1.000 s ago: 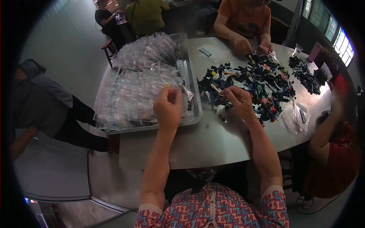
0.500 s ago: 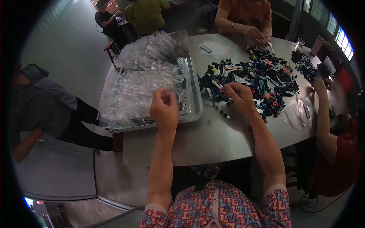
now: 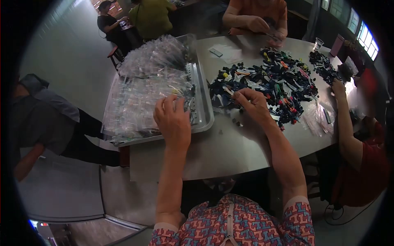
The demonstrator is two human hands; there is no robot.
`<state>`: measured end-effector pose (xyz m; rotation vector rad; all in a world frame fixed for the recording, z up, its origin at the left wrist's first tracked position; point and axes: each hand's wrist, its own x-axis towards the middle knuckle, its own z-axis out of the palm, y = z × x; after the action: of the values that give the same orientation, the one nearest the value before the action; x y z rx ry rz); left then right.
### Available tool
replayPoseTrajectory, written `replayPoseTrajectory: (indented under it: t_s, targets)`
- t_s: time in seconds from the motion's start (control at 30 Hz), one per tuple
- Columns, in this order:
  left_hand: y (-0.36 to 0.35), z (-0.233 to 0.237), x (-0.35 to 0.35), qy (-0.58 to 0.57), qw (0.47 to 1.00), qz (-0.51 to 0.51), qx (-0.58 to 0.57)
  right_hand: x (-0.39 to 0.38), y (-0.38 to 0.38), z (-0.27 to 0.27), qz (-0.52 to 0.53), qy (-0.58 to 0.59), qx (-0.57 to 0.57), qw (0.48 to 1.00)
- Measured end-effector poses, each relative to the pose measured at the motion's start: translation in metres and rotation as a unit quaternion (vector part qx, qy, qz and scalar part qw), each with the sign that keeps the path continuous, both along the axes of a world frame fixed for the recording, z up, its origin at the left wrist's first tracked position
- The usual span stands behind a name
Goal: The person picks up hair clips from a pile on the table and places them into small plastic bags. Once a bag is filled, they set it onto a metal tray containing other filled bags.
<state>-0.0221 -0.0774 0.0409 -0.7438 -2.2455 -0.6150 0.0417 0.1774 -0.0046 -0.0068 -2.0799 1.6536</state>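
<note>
My left hand (image 3: 173, 119) is over the near right part of a metal tray (image 3: 208, 110), fingers spread above the clear plastic packets (image 3: 139, 102) heaped in it. To the right, my right hand (image 3: 253, 104) is closed in a pinch on a small light-coloured piece (image 3: 228, 90), at the near left edge of a pile of small dark, white and coloured parts (image 3: 283, 82). The pile lies on the metal table (image 3: 230, 151).
Across the table a person in orange (image 3: 256, 18) handles something small. At the right a person in red (image 3: 361, 164) reaches to a second pile (image 3: 324, 67). Loose plastic bags (image 3: 315, 119) and a small box (image 3: 216, 52) lie on the table. A person stands at the left (image 3: 45, 119).
My left hand has opened, its fingers spreading over the packets, and has shifted slightly left. My right hand stays pinched near the pile. The whole view has shifted a little.
</note>
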Motion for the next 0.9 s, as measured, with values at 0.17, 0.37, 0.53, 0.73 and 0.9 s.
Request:
replayPoseTrajectory:
  t_s: [0.17,0.37,0.53,0.73,0.9]
  targets:
    - [-0.006,-0.01,-0.01,0.006,0.989,0.058,-0.134,0.001,-0.001,0.003,-0.019,-0.016,0.003,1.0]
    - [0.016,0.001,0.02,0.052,0.996,0.016,-0.067,0.004,0.006,0.012,-0.047,-0.01,-0.02,0.999]
    - [0.048,-0.007,0.042,-0.05,0.964,-0.262,0.004,0.032,0.045,0.037,-0.156,0.018,-0.035,0.987]
    - [0.076,-0.024,0.056,-0.227,0.871,-0.434,0.039,0.121,0.117,0.052,-0.352,-0.132,0.193,0.906]
    - [0.098,-0.026,0.056,-0.243,0.841,-0.48,0.058,0.193,0.171,0.019,-0.476,-0.209,0.367,0.772]
